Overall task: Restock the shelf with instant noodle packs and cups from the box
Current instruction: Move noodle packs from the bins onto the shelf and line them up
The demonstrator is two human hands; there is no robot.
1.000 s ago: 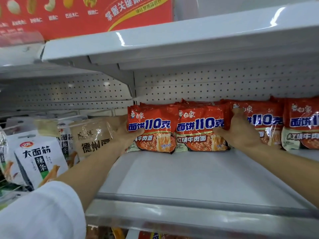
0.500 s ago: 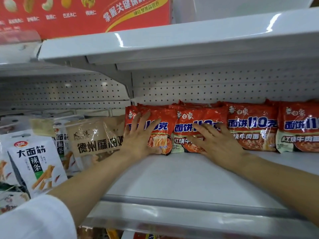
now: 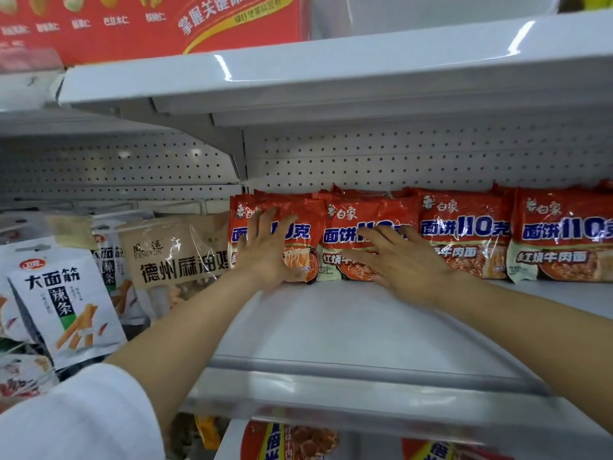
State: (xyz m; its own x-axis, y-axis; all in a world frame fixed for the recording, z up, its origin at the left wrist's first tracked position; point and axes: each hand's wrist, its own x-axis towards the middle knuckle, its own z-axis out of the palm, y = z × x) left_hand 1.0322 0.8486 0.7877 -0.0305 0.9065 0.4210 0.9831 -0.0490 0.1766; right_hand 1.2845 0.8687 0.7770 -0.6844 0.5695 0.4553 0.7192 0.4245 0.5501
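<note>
We press both hands flat, fingers spread — left hand [image 3: 265, 250] on the end noodle pack [image 3: 275, 240], right hand [image 3: 398, 260] on the next pack [image 3: 368, 240] — seating them upright against the shelf's [image 3: 331, 327] pegboard back (presumably for tidy facing).

white perforated back panel [image 3: 414, 154], glossy upper shelf board [image 3: 331, 71]

We see noodle packs [image 3: 464, 234] wrapped in glossy, crinkled plastic film that catches the light. The shelf [image 3: 331, 327] looks like smooth painted metal with a soft sheen, and its back panel [image 3: 414, 161] is matt perforated sheet. The snack bags [image 3: 66, 303] at our left are shiny plastic. Our sleeve [image 3: 76, 416] is soft white cloth, matt.
</note>
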